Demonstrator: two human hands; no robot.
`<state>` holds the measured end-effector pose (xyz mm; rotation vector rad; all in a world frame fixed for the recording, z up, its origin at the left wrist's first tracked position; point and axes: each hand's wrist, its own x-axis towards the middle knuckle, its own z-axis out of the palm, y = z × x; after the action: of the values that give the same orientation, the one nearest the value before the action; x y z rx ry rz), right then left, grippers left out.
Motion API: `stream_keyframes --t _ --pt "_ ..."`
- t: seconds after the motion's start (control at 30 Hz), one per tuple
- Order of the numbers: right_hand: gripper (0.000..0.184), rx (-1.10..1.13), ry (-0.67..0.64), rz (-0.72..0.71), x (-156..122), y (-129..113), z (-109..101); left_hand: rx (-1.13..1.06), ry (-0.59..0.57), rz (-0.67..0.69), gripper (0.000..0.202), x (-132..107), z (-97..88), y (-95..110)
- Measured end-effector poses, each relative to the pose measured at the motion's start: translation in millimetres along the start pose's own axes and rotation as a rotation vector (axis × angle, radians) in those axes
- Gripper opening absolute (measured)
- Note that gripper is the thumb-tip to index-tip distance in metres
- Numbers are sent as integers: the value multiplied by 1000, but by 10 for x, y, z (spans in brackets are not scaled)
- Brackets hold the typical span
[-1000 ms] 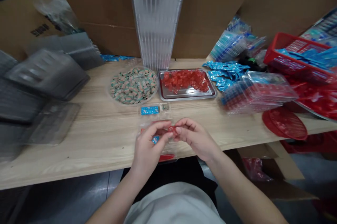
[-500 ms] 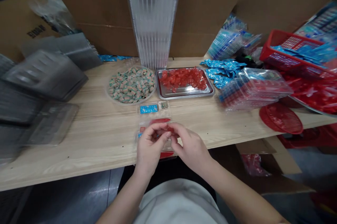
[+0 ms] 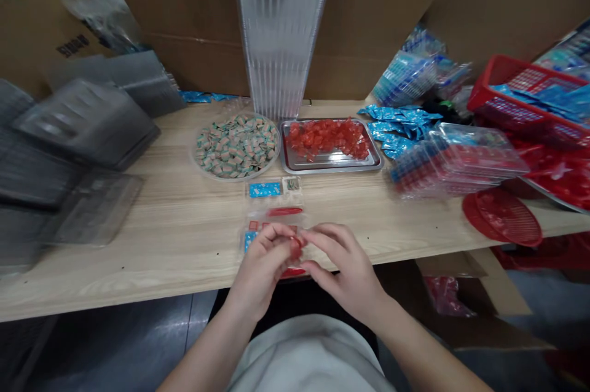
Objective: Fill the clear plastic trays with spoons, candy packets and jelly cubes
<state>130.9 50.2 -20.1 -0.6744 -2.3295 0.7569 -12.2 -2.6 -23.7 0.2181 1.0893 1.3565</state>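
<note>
My left hand (image 3: pixel 260 272) is closed in a pinch on a small red plastic piece (image 3: pixel 296 247) above the near edge of the table. Beside it, my right hand (image 3: pixel 350 266) has thumb and index finger spread, the index tip close to or touching the red piece. Beneath and beyond the hands lie clear plastic trays (image 3: pixel 255 201), partly hidden. In their compartments I see a blue printed packet (image 3: pixel 264 190), a small stack of pale pieces (image 3: pixel 292 184) and long red items (image 3: pixel 284 211).
Behind stand a round dish (image 3: pixel 196 161) of small beige-green pieces and a metal tray (image 3: pixel 332 166) of red pieces. A tall stack of clear trays (image 3: pixel 283 35) rises behind them. Filled packs (image 3: pixel 456 158), blue sachets (image 3: pixel 401 125) and a red basket (image 3: pixel 502 97) sit right; grey trays (image 3: pixel 83 121) left.
My right hand has drawn back to the right and its thumb and index finger have parted. The left hand keeps the red piece. The whole view has shifted slightly.
</note>
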Motion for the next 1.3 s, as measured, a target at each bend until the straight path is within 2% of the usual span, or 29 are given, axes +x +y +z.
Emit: stream_keyframes --t 0.1,0.17,0.23,0.3,0.37,0.47,0.53,0.63,0.7,0.77,0.83,0.9,0.97,1.03,1.07,1.13,1.2,1.3 --pt "32 74 -27 -56 -82 6 -96 3 -124 -168 23 -139 -28 -80" --pt "28 131 -59 -37 -93 29 -141 181 -94 -107 22 -213 -98 -173" --pt "21 108 -38 29 -45 104 -173 533 23 153 17 -266 -229 -263" --pt "15 -5 2 69 49 225 -183 954 124 515 12 -292 -400 -328" --pt "10 -150 -18 59 156 344 -158 1286 134 794 20 -288 -558 -365" --pt "10 -300 -193 16 255 417 -43 1519 100 942 22 -235 -682 -394" --pt "11 -368 -266 34 260 401 51 1564 97 974 17 -194 -686 -412" --pt "8 -372 -275 83 212 406 94 1565 117 979 13 -163 -660 -445" --pt "10 -282 -231 125 190 479 22 1569 108 966 14 -167 -672 -452" --pt "21 -189 -103 263 204 590 -98 1593 73 991 20 -181 -721 -414" --pt "25 -108 -11 457 262 675 -207 1627 -5 1112 28 -198 -786 -302" --pt "26 15 -94 554 342 668 -277 1664 -142 1290 33 -220 -827 -115" --pt "27 134 -221 481 403 544 -332 1688 -293 1409 34 -263 -817 111" --pt "31 193 -283 293 406 338 -409 1680 -407 1410 33 -340 -752 317" --pt "35 216 -310 184 383 229 -457 1661 -422 1373 33 -390 -704 400" --pt "54 271 -392 9 306 51 -545 1606 -389 1288 34 -491 -591 530" --pt "62 318 -431 -61 239 -37 -575 1528 -314 1240 32 -552 -470 640" --pt "33 372 -299 -20 233 -22 -468 1421 -199 1218 27 -488 -334 818"
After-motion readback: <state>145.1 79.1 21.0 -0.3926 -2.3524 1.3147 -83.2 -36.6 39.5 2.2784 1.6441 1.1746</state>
